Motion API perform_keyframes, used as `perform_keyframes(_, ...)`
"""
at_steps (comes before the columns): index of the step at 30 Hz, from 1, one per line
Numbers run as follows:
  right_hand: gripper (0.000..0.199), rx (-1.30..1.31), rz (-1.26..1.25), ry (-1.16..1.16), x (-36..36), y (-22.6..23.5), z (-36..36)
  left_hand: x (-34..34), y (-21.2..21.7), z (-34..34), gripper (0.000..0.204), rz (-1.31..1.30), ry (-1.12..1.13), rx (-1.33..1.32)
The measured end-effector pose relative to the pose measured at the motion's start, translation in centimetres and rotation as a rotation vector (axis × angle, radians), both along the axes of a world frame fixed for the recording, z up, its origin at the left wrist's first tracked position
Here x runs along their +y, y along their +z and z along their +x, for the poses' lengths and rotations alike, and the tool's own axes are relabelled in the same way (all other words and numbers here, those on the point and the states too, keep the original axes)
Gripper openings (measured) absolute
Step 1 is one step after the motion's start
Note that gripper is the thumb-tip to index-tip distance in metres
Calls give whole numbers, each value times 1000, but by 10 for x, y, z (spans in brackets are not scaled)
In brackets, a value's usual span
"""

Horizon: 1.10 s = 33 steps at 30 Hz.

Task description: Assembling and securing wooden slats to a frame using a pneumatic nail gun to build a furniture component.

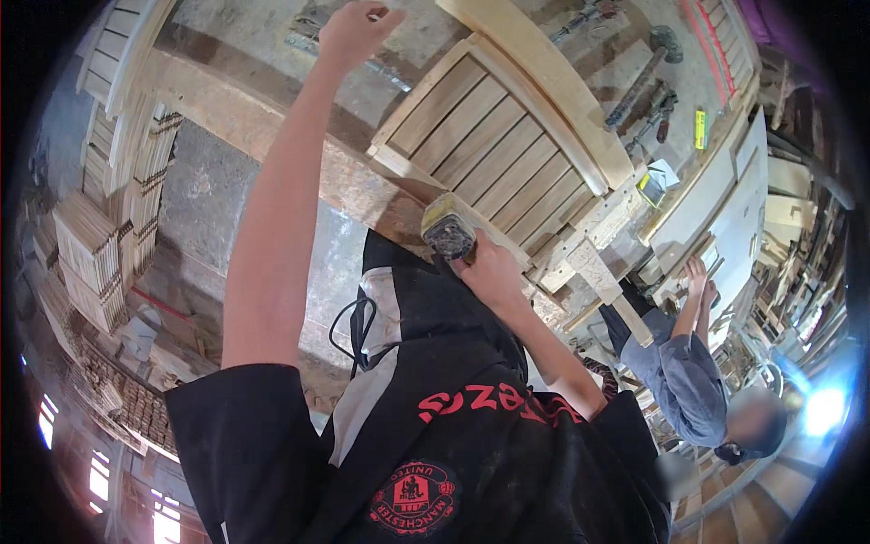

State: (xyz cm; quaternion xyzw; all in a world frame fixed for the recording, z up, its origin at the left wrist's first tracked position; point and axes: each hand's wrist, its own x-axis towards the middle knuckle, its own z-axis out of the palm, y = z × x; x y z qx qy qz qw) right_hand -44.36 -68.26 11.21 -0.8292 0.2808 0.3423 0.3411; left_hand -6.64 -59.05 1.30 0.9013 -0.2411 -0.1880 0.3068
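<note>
Blocky tool (pixel 449 234) in right hand (pixel 494 275); red lettering (pixel 497 402) on black shirt (pixel 535 480).

A blown-out bluish-white light (pixel 826 412) flares at lower right; small rectangular openings (pixel 167 526) glow white at lower left. Moderate light reaches the pale slatted wooden panel (pixel 494 145) at upper centre, soft shadow beside it. Fisheye distortion curves edges toward black corners; lower-right patches are blurred.
</note>
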Motion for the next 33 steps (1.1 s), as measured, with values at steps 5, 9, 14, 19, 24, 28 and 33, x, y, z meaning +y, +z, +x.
perform_keyframes(5,49,-318,-28,16,-2,-16,-16,-7,6,-9,37,-77,102,48)
perform_keyframes(9,52,-257,-24,51,-4,-8,-10,-23,41,-16,38,-67,189,304)
perform_keyframes(14,50,-115,-31,9,-4,-4,-11,-21,31,-9,46,-125,250,458)
perform_keyframes(19,57,-267,-14,-4,-30,-4,-69,-5,0,-2,33,-192,135,251)
perform_keyframes(24,64,-44,-28,-4,-54,-4,-118,-9,3,1,31,-218,150,342)
perform_keyframes(28,67,-27,-62,-13,-58,-4,-134,-7,2,1,31,-162,135,238)
perform_keyframes(33,66,-19,-90,-42,-58,-1,-136,-4,-3,3,30,-196,100,250)
